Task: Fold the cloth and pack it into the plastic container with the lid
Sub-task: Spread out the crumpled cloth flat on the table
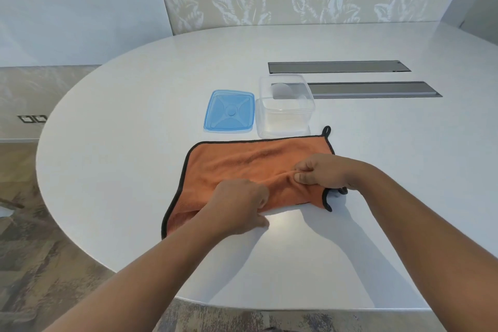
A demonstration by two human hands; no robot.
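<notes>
An orange cloth (237, 164) with black trim and a small hanging loop lies flat on the white table, slightly wrinkled at its near edge. My left hand (237, 207) pinches the cloth's near edge around the middle. My right hand (320, 174) pinches a fold of the cloth near its right side. Just beyond the cloth stands a clear plastic container (285, 108), upright and with nothing in it. Its blue lid (229, 112) lies flat on the table to the container's left.
The round white table (134, 143) curves away on the left and near sides. Two long grey recessed slots (339, 66) (374, 90) sit in the tabletop behind the container. A patterned wall rises beyond the table.
</notes>
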